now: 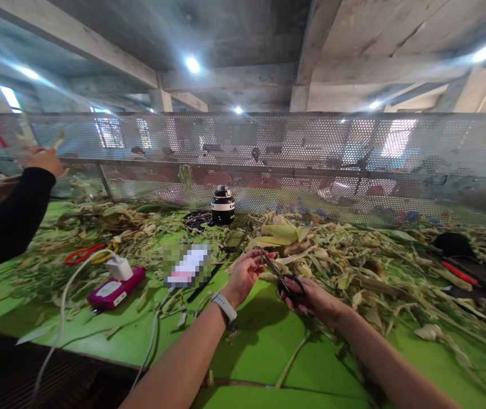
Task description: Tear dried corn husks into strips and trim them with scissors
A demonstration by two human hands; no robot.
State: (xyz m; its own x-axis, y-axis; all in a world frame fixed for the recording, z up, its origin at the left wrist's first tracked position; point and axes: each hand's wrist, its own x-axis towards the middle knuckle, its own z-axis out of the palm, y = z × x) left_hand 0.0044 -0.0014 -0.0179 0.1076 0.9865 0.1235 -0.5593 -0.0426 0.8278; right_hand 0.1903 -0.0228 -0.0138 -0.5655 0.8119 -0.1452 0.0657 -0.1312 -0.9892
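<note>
My right hand (309, 300) is closed around the black handles of a pair of scissors (284, 278), whose blades point up and left. My left hand (246, 274), with a white watch band on the wrist, has its fingers curled at the blade tips, pinching something thin I cannot make out. Both hands hover over a green table (264, 335) in front of a heap of dry corn husks and leaves (345, 261).
A co-worker's black sleeve (11, 218) reaches in from the left, the hand raised. On the table lie red-handled scissors (84, 253), a magenta power bank with a white charger and cable (115, 284), a blurred phone (187, 266), and a black-and-white jar (223, 205). A perforated metal screen (311, 165) backs the table.
</note>
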